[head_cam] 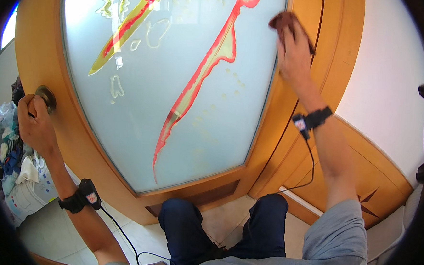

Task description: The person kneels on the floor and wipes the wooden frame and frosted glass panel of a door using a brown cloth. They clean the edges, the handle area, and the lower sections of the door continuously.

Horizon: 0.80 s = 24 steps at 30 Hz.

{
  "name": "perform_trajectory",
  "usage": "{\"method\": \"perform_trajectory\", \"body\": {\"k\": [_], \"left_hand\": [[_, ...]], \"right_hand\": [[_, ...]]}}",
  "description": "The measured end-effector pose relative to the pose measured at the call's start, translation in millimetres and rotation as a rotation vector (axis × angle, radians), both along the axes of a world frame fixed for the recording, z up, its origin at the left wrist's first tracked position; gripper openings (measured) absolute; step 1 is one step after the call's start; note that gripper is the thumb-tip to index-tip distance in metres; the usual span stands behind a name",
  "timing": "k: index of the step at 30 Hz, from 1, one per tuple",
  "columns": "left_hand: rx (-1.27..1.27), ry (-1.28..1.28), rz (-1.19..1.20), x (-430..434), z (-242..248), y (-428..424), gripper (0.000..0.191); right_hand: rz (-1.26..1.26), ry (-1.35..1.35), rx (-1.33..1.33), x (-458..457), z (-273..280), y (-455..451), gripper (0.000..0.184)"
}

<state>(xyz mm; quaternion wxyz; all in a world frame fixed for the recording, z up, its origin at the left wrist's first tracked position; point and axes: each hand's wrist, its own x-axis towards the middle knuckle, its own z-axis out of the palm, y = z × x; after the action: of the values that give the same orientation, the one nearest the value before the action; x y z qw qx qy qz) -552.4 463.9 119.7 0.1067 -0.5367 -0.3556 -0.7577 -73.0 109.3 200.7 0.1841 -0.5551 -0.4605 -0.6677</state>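
Note:
My left hand [38, 125] is closed round the round metal door knob [46, 98] at the left edge of a wooden door [33, 44]. A frosted glass panel [132, 135] with red, yellow and clear painted shapes fills most of the door. At the upper right, my right hand [295, 54] presses a folded dark brown cloth [288, 21] against the wooden stile beside the glass. The cloth reaches over the dark gap between door and frame. Both wrists wear black straps with small cabled devices.
A wooden door frame [340, 49] and a white wall [388, 69] stand to the right, above a wooden panel [325, 167] with a dark star inlay. Clothes and plastic bags [11, 147] are piled at the left. Below is a tiled floor [225, 219].

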Motion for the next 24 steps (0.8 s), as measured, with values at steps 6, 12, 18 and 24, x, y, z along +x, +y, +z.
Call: {"method": "perform_trajectory", "body": {"k": [6, 12, 18, 24], "left_hand": [[0.001, 0.025, 0.076, -3, -1, 8, 0.026], [-0.016, 0.038, 0.103, -7, -3, 14, 0.028], [-0.030, 0.101, 0.144, -18, -8, 23, 0.033], [-0.049, 0.169, 0.268, -43, -8, 54, 0.041]], "right_hand": [[0.041, 0.169, -0.156, -7, -139, -35, 0.034], [0.012, 0.209, -0.254, -28, -170, -54, 0.030], [-0.163, 0.066, 0.095, -15, -73, -33, 0.020], [-0.043, 0.217, -0.111, -8, -141, -35, 0.020]]}}
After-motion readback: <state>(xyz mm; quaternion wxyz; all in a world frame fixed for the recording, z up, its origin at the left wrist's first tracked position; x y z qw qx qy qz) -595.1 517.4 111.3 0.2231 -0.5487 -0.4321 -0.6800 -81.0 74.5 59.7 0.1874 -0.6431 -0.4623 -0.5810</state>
